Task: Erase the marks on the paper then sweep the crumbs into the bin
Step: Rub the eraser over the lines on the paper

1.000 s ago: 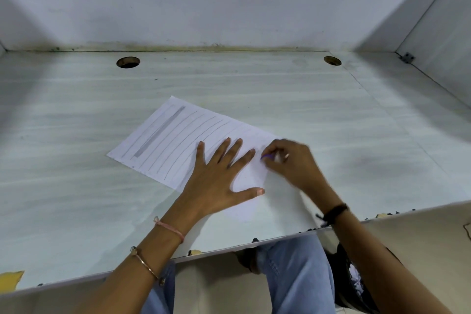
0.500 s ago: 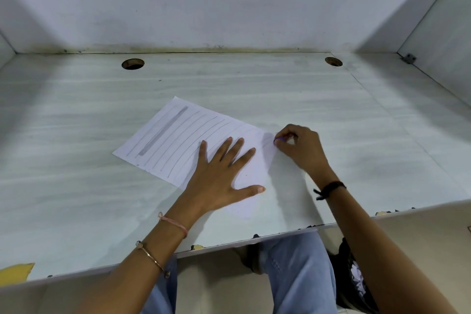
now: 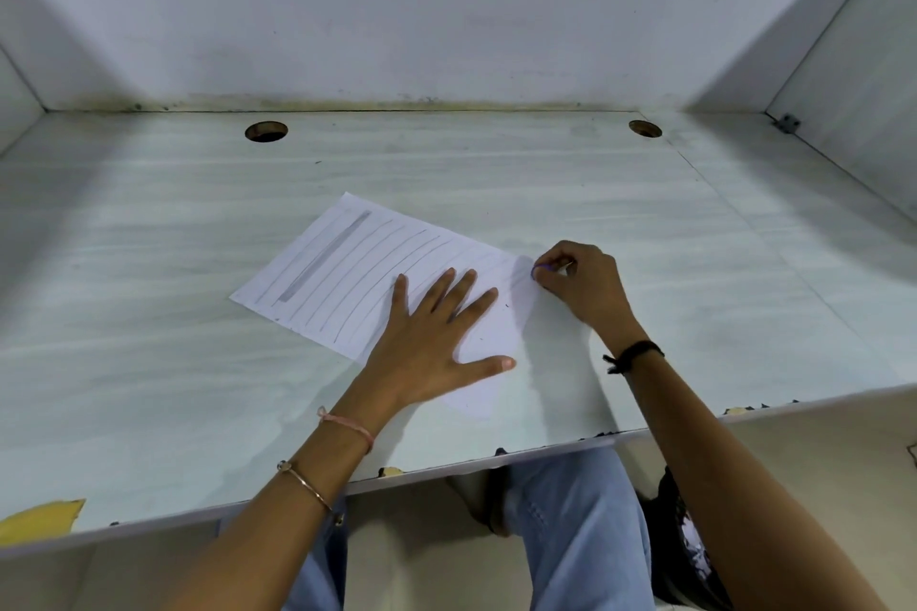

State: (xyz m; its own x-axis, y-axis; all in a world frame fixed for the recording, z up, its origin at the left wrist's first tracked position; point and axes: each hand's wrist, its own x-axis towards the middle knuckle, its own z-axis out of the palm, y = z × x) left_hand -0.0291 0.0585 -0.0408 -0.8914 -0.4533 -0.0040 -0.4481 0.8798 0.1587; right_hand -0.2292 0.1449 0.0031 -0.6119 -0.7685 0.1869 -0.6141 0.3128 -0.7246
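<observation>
erasing step: my left hand (image 3: 436, 337) presses the white pencil-lined paper (image 3: 347, 273) flat, fingers spread; my right hand (image 3: 580, 283) pinches a small purple-edged eraser (image 3: 541, 269); next i'd rub the remaining lines.

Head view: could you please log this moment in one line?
phase: erasing | left hand: flat on white lined paper sheet | right hand: pinches small purple eraser at sheet's right corner | grey pencil marks: unerased
</observation>
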